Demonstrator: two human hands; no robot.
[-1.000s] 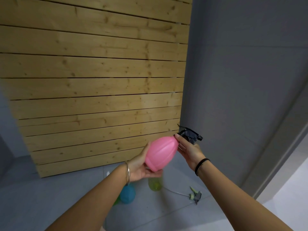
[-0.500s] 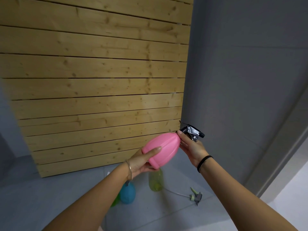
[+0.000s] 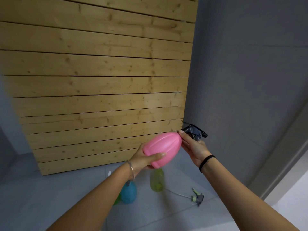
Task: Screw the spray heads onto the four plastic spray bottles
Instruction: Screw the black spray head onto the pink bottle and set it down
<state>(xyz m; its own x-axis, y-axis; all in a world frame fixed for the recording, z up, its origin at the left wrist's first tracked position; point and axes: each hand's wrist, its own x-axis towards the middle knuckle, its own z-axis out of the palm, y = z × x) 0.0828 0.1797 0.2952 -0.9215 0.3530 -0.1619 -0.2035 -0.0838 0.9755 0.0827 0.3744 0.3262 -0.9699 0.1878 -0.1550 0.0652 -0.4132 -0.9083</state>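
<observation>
While left hand [image 3: 143, 161] grips bottle [image 3: 162, 149] base, we note long axis tilting up-right at frame centre; right hand [image 3: 194, 148] fingers clasp head [image 3: 195, 131].

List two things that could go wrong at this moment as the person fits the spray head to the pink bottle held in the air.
1. The pink bottle is tilted and held in mid-air by the left hand, so the dark spray head in the right hand could go on crooked.
2. A loose spray head lies on the floor below; a step forward might land on it.
</observation>
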